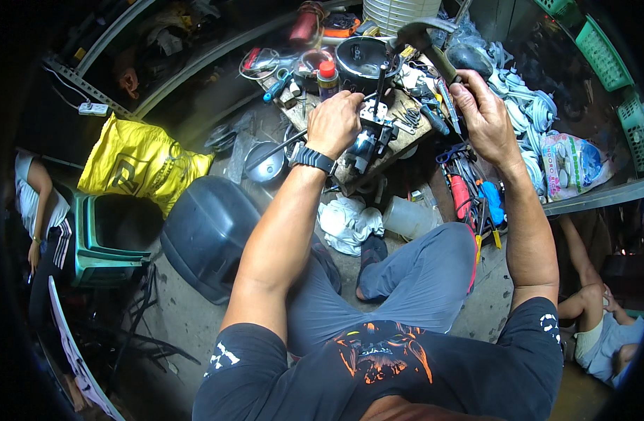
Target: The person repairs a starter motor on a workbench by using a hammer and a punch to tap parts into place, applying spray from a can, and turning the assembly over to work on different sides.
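My right hand (480, 116) grips the handle of a claw hammer (440, 62), raised over the right side of a cluttered low workbench (414, 133). My left hand (334, 125) is closed around a thin dark rod (283, 145), one end of which sticks out toward the lower left. Just right of that fist a small metal assembly (364, 149) with a silver cylindrical body rests on the bench. An upright dark tool (381, 83) stands at its top; my fist partly hides where they meet. Beside the left hand is a spray can with a red cap (327, 70).
Pliers and screwdrivers (469, 193) crowd the bench's right side. A black round pan (362, 56) lies behind. White hose-like parts (529, 105) pile at right. A yellow sack (139, 161) and black case (210, 235) are at left. Two other people sit at the edges.
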Motion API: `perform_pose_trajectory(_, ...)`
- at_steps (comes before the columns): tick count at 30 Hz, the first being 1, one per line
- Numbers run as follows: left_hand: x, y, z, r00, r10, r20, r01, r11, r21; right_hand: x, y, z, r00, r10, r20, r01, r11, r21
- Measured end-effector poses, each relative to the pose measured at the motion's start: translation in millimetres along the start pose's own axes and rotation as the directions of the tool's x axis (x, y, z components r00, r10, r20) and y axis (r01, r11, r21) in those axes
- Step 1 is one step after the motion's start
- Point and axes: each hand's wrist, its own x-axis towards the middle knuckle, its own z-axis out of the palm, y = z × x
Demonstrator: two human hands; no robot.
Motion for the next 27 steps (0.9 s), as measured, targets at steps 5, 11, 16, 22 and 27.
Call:
perform_pose_trajectory(5, -1, 5, -1, 1.0, -0.021, 0.009, 0.021, 1.0, 0.016, 6, -12, -9, 0.991, -0.076, 0.114, 0.093, 0.984, -0.153)
perform_pose_trajectory(11, -1, 2, 1, 0.999, -0.044, 0.028, 0.044, 0.999, 0.012, 9, -33, -23, 0.997, -0.077, -0.011, 0.076, 0.997, -0.032)
perform_pose_trajectory(16, 0, 4, 1, 0.999, -0.036, 0.023, 0.036, 0.999, -0.011, 13, -20, -14, 0.987, -0.028, 0.158, 0.052, 0.988, -0.147)
perform_pose_trajectory(22, -1, 4, -3, 0.998, -0.059, 0.039, 0.059, 0.998, -0.008, 14, -39, -24, 1.0, -0.03, -0.009, 0.03, 1.0, -0.01)
perform_pose_trajectory(27, 2, 6, -2, 0.997, -0.06, 0.045, 0.061, 0.998, -0.023, 15, -20, -10, 0.986, -0.081, 0.147, 0.107, 0.978, -0.18)
